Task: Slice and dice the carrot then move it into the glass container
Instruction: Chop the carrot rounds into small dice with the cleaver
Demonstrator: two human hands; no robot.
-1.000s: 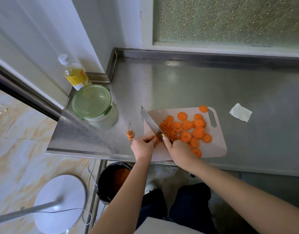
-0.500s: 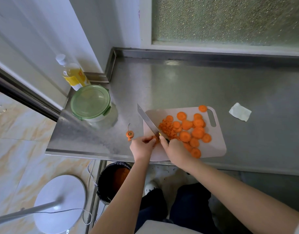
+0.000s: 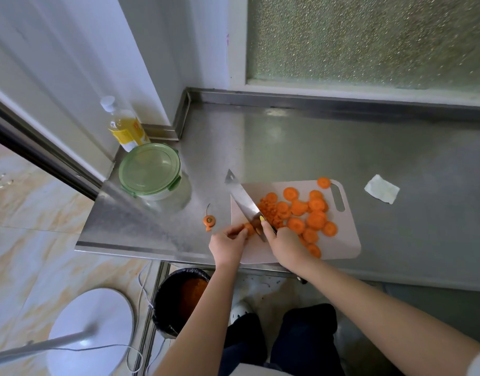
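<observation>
Above board (image 3: 341, 240): right hand (image 3: 286, 245) around knife (image 3: 242, 199)

One knife (image 3: 242, 198), one board (image 3: 341, 241), one container (image 3: 149, 169), one bottle (image 3: 125, 128), one paper scrap (image 3: 381, 189), one carrot top (image 3: 209, 220) and about thirteen carrot rounds (image 3: 316, 219) are showing.

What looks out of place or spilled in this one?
A carrot end lies on the counter, left of the cutting board. One slice straddles the board's far edge. Nothing else stands out.

Orange carrot slices (image 3: 298, 207), pale pink cutting board (image 3: 341, 240), green-lidded glass container (image 3: 149, 170)
</observation>
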